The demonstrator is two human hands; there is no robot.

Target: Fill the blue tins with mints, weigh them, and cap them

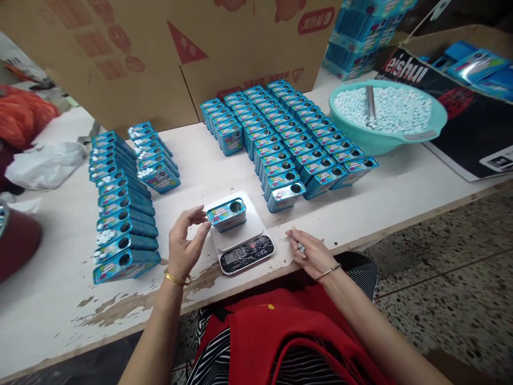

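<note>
A blue candy tin (227,215) with a round hole in its top sits on the white digital scale (240,240), whose display is lit. My left hand (187,238) is at the tin's left end, thumb and fingers apart; whether a fingertip touches the tin is hard to see. To the right of the scale, my right hand (310,250) is turned partly palm up. Its fingers are curled around several small pale candies (300,247). Rows of matching blue tins (284,133) stand behind the scale, their holes facing up.
More tins (124,214) stand in rows at the left, some with white candies on top. A turquoise bowl (401,140) of pale candies holds a metal scoop (371,107). Behind is a large cardboard box (152,69). A box of blue tins (476,69) sits far right.
</note>
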